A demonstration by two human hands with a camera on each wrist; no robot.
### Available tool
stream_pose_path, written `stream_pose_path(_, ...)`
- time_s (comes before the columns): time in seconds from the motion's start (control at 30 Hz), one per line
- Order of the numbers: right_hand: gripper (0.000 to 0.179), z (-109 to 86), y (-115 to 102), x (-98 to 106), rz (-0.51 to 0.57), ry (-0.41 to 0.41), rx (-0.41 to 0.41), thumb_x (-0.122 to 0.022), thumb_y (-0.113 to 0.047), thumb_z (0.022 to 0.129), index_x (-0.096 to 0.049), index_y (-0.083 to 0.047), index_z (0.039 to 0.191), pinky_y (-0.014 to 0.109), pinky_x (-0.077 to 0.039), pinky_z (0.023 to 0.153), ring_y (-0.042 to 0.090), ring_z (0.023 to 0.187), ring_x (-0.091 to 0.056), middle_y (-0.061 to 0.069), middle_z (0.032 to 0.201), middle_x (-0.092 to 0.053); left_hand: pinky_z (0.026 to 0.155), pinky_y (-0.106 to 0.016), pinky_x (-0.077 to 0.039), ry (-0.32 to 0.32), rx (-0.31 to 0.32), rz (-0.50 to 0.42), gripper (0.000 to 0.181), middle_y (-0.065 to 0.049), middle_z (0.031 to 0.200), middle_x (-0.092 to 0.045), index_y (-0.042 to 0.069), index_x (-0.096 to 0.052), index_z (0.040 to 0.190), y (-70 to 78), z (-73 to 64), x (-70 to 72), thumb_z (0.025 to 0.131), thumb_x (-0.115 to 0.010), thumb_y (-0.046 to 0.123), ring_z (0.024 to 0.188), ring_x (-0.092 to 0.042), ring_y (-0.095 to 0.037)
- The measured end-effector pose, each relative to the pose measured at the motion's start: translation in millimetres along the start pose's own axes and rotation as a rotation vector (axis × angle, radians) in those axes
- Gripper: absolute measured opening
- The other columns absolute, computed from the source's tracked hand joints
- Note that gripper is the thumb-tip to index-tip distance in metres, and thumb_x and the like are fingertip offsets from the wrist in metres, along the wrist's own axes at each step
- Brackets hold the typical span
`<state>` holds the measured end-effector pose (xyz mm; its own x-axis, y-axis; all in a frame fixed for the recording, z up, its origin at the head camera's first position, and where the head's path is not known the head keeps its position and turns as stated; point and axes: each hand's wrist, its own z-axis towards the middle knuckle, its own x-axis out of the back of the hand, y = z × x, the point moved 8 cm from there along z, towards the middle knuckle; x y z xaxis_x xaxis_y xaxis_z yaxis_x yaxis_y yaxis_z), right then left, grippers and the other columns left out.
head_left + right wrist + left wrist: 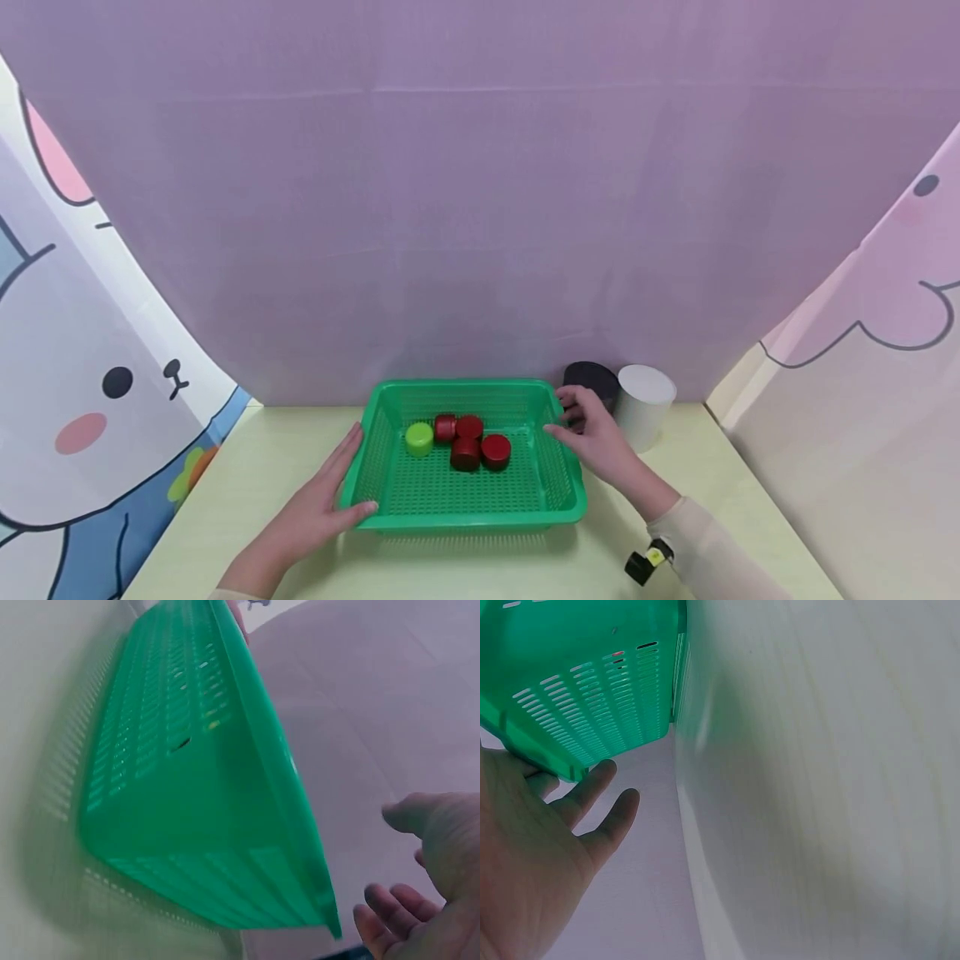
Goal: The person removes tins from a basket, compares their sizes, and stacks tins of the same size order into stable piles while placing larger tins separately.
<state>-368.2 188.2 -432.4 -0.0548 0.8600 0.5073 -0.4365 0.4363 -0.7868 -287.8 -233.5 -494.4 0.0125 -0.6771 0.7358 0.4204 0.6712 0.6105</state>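
Observation:
A green plastic basket [480, 523] with perforated walls stands on the table. In it are several short red cylinders [496, 451] grouped near the middle and one lime-green cylinder [419, 439] to their left. My left hand [318, 508] is at the basket's left side, fingers stretched along the outer wall and thumb at the near left corner of the rim. Its fingers look straight and spread under the rim in the left wrist view. My right hand [596, 433] is beside the right rim, fingers loosely bent and holding nothing; the right wrist view shows a gap between it and the basket [195, 795].
Behind my right hand stand a black cylinder [591, 383] and a white cylinder [643, 408], side by side near the back edge. A purple cloth [465, 208] hangs behind the pale table [300, 433], with printed cartoon cloths left and right. A small black device sits at my right wrist.

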Motion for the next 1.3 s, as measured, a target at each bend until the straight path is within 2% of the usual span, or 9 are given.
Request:
stream_pose_path(0.17,0.059,8.1,-10,-22,-0.026,-0.156,0.038,-0.084,-0.011,0.100,-0.057,-0.015,0.152,0.055,-0.058,0.096,0.030,0.115,-0.063,0.011,0.136,-0.055,0.118,-0.070,-0.035,0.001,0.002,-0.001,0.107,-0.015,0.184,-0.016,0.006,-0.019,0.177,1.4,0.3,0.3,0.099,-0.084,0.039,0.162,-0.026,-0.054)
stream_pose_path(0.27,0.060,11.8,-11,-31,-0.045,-0.213,0.045,-0.085,-0.015,0.100,-0.057,-0.016,0.153,0.056,-0.058,0.097,0.028,0.117,-0.062,0.009,0.137,-0.055,0.117,-0.072,-0.036,-0.001,0.005,-0.005,0.106,-0.016,0.184,-0.016,0.006,-0.020,0.177,2.3,0.1,0.5,0.099,-0.084,0.040,0.162,-0.026,-0.054)
stream_pose_path(0.47,0.057,17.6,-14,-44,-0.097,-0.300,0.059,-0.083,-0.017,0.103,-0.057,-0.018,0.154,0.050,-0.060,0.096,0.022,0.118,-0.060,0.009,0.141,-0.053,0.117,-0.073,-0.035,0.000,0.005,-0.009,0.106,-0.019,0.184,-0.016,0.005,-0.020,0.177,2.2,0.0,0.7,0.099,-0.084,0.039,0.161,-0.025,-0.055)
stream_pose_path(0.63,0.059,23.3,-16,-54,-0.130,-0.375,0.063,-0.083,-0.016,0.102,-0.057,-0.018,0.156,0.044,-0.060,0.096,0.021,0.119,-0.060,0.011,0.147,-0.050,0.117,-0.074,-0.037,-0.005,0.009,-0.007,0.106,-0.017,0.184,-0.016,0.008,-0.018,0.178,0.7,0.3,0.7,0.100,-0.083,0.040,0.162,-0.025,-0.054)
stream_pose_path(0.73,0.060,26.6,-15,-61,-0.131,-0.417,0.052,-0.083,-0.018,0.102,-0.058,-0.018,0.157,0.047,-0.059,0.096,0.026,0.122,-0.060,0.015,0.150,-0.049,0.117,-0.073,-0.036,-0.005,0.004,-0.005,0.107,-0.015,0.184,-0.015,0.008,-0.019,0.178,1.2,0.7,0.9,0.100,-0.083,0.041,0.162,-0.025,-0.054)
stream_pose_path(0.9,0.058,32.9,-15,-75,-0.148,-0.484,0.022,-0.083,-0.026,0.103,-0.059,-0.021,0.156,0.044,-0.059,0.093,0.038,0.128,-0.061,0.013,0.150,-0.049,0.118,-0.072,-0.035,0.006,-0.011,-0.001,0.107,-0.015,0.184,-0.015,0.004,-0.020,0.177,2.3,0.4,2.0,0.099,-0.085,0.039,0.161,-0.025,-0.055)
stream_pose_path(1.13,0.056,39.9,-16,-91,-0.218,-0.562,0.012,-0.082,-0.019,0.103,-0.060,-0.019,0.154,0.045,-0.060,0.094,0.041,0.130,-0.062,0.020,0.151,-0.049,0.116,-0.075,-0.035,0.008,-0.015,-0.010,0.107,-0.020,0.183,-0.016,0.004,-0.019,0.177,2.0,-0.3,1.4,0.099,-0.085,0.037,0.160,-0.025,-0.057)
stream_pose_path(1.3,0.060,42.4,-10,-98,-0.244,-0.615,-0.017,-0.083,-0.015,0.102,-0.059,-0.014,0.156,0.048,-0.059,0.095,0.042,0.131,-0.063,0.022,0.155,-0.046,0.117,-0.074,-0.035,0.006,-0.017,-0.011,0.106,-0.020,0.183,-0.016,0.005,-0.019,0.177,3.1,-0.2,0.7,0.099,-0.084,0.037,0.161,-0.025,-0.056)
